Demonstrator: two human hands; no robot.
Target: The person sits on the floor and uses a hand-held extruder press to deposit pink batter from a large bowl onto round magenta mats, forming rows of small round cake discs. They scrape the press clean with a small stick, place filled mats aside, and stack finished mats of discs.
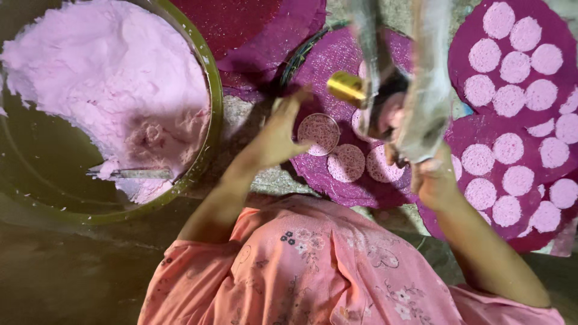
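A clear piping bag (pixel 424 102) is gripped by the right hand (pixel 435 180); the left hand (pixel 278 135), spread open, could smear the wet pink discs (pixel 346 162) beneath, seemingly.

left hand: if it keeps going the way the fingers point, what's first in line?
Likely the gold nozzle of the clear bag. The left hand is open, its fingers aimed up-right from the nearest pink disc on the magenta mat. Depth is unclear, so it might pass under.
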